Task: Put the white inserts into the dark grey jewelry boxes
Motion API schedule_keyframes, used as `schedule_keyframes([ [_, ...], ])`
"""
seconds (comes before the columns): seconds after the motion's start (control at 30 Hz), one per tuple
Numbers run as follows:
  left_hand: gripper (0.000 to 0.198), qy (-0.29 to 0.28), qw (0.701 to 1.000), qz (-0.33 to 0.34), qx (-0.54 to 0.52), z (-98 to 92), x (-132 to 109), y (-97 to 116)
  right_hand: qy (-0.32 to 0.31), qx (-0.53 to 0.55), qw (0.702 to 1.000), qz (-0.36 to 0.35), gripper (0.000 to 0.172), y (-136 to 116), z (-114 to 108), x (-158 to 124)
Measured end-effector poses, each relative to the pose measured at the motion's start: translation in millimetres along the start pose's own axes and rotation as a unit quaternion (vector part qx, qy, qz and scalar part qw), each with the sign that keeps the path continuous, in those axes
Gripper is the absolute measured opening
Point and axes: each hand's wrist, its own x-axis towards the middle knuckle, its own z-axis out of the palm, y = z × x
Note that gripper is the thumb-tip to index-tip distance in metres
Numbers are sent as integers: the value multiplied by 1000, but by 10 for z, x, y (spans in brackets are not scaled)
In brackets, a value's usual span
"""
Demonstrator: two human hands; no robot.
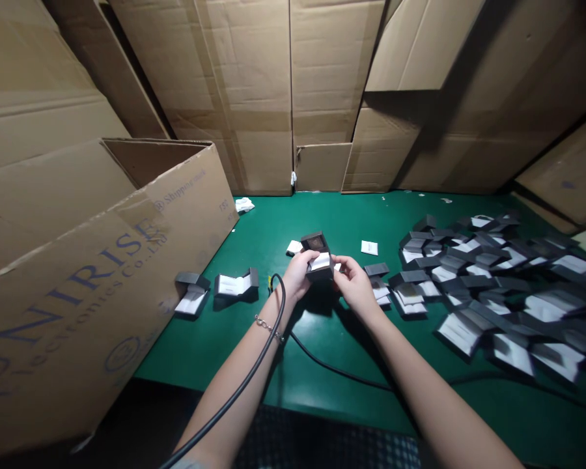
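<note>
Above the green table, my left hand [299, 272] is closed around a small black hinged box [315, 242]. Its lid stands up, and white lining or paper [321, 262] shows inside. My right hand [355, 281] is at the box's right side, thumb and forefinger pinched together. A small white piece [338, 267] shows between those fingertips; its kind is unclear. Behind my left hand lies a white packet [293, 247], and another flat white packet [370, 247] lies right of the box. A chain bracelet [268, 329] circles my left wrist.
Several open black boxes with white insides [473, 273] crowd the table's right side. Two more, one open box [192, 294] and another [236, 284], stand at left beside a large carton [141, 273]. A black cable [254, 371] crosses my left forearm. Cardboard sheets [254, 85] wall the back.
</note>
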Motion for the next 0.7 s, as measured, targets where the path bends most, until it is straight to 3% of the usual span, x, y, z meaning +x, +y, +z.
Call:
schedule_keyframes([
  [0.13,11,-10,999,30,21,25,-17,21,19,41,999,11,32,1,3,-11],
  [0.27,12,44,995,83,-20,23,-1,63,76,104,992,-13,36,12,10,-4],
  [0.4,14,86,994,62,-32,-14,30,98,111,154,982,-25,46,-16,8,-4],
  [0.53,21,85,994,52,-35,-44,57,80,126,191,973,-24,62,-86,5,-19],
  [0.7,41,60,994,79,-43,-36,74,22,132,194,972,-29,62,-123,13,-32],
])
